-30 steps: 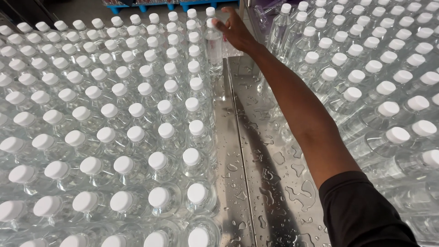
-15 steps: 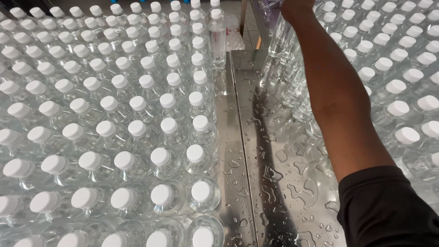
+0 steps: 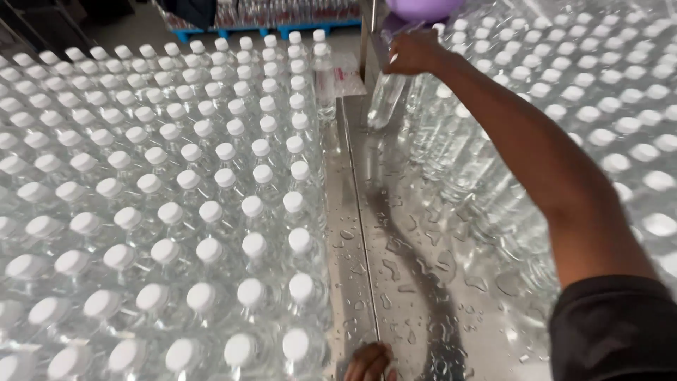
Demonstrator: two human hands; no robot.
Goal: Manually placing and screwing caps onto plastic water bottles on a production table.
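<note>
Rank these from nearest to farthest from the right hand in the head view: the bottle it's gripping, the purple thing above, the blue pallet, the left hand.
1. Tilted clear bottle, held by the right hand.
2. Purple object, just above.
3. Blue pallet, far left at the back.
4. Left hand, bottom edge, on the wet steel surface.

I see one open lane: a wet steel strip running up the middle, wide enough for my arm. Tightly packed capped water bottles wall its left side, more bottles (equally dense) its right. A purple object blocks the far end.
</note>
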